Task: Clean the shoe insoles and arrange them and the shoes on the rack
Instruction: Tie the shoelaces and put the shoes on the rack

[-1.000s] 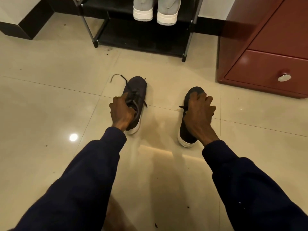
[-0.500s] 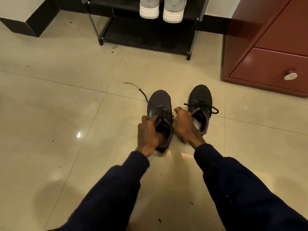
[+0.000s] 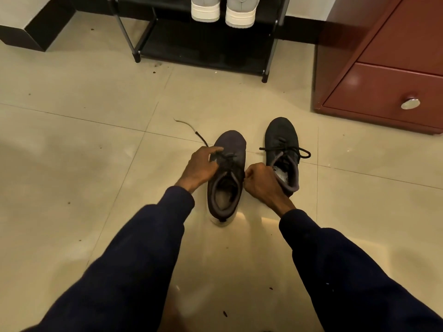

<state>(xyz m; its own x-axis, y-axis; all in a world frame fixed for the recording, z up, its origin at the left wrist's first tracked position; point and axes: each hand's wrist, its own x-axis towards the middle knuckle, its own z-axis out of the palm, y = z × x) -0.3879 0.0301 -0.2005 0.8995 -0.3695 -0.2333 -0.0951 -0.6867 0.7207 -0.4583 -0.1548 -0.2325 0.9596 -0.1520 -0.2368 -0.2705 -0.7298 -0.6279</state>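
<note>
Because the uppers look like soft knit cloth on a white rubber sole, I expect both shoes to be light and to bend easily. I would take each one at the heel collar, which is the firmest part.

The left shoe (image 3: pixel 227 173) stands on the floor (image 3: pixel 72 164) just above the middle of my view, toe to 12 o'clock. The right shoe (image 3: pixel 284 149) is just beside it at 2 o'clock, apart from it. In each opening a pale insole (image 3: pixel 224 198) shows. I judge it thin and floppy, best pulled from the heel end.

My left hand (image 3: pixel 200 167) lies over the lacing with fingers bent, and it seems to pinch the lace (image 3: pixel 201 138), whose end trails to 11 o'clock. My right hand (image 3: pixel 260 182) is curled tight against the side of the left shoe. It seems to grip the edge there, but the fingertips are hidden.

The floor is glossy tile with dark crumbs, so I think it is slippery. The black rack (image 3: pixel 203 51) is at 12 o'clock with grey shoes (image 3: pixel 223 8) on it, and a red cabinet (image 3: pixel 383 68) is at 2 o'clock.
</note>
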